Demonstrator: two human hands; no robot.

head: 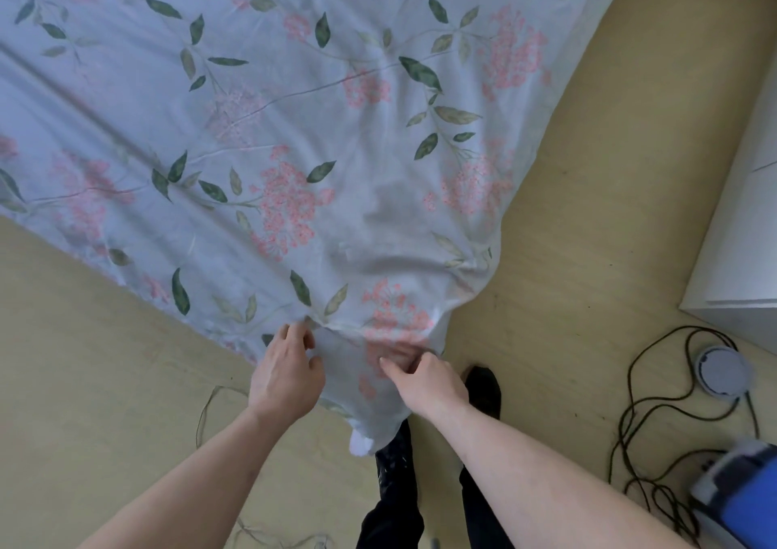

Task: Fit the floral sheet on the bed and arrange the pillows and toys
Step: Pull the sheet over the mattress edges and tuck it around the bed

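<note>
Head view: both forearms reach forward and down; left hand (286, 374) is palm-down with fingers curled, pinching a fold of the floral sheet (294, 136) at its near corner, right hand (424, 380) just beside it, fingers curled into the same corner, thumb out toward the left hand. Sheet spreads away ahead of both hands over the bed, corner hanging below them, a white tag (361, 443) under the wrists. Right of the right arm: black sock (483, 388), black cable (656, 414), round grey device (721, 369), all on the floor (609, 220).

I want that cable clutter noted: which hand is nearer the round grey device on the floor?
Right. The right hand pinches the floral sheet, left of the round grey device; the left hand is farther left.
</note>
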